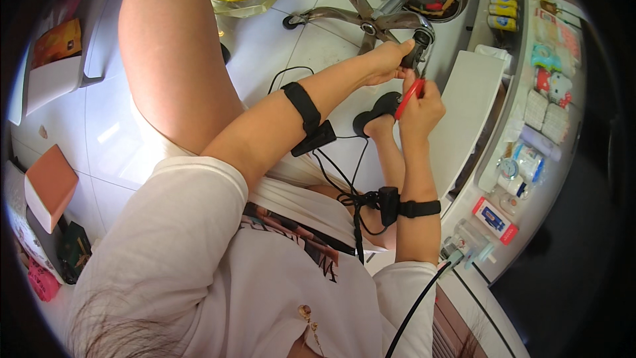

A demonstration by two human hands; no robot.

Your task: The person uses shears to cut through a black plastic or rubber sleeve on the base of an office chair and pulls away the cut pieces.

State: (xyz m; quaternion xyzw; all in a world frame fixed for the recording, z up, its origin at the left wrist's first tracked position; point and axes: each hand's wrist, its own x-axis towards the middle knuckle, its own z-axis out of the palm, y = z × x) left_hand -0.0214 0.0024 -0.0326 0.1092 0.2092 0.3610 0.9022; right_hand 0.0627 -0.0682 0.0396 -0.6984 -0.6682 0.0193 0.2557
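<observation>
Scissors (pixel 411 98), red-handled, at black chair caster (pixel 417 55)

Handle is clasped in the right hand (pixel 426 111); blades, mostly hidden, are aimed away from the body, toward the caster just beyond. Caster is pinched by the nearer left hand (pixel 386 63). Beyond, brown metallic star-shaped base (pixel 368 28) is seen.

We look from one wide fisheye view on the person's head, facing down and forward over the shirt (pixel 265 298), which lies nearest, to the left hand (pixel 386 61) and right hand (pixel 425 114) farther off above the tiled floor (pixel 271 46), the tabletop (pixel 530 215) curving its long edge along our right.
</observation>
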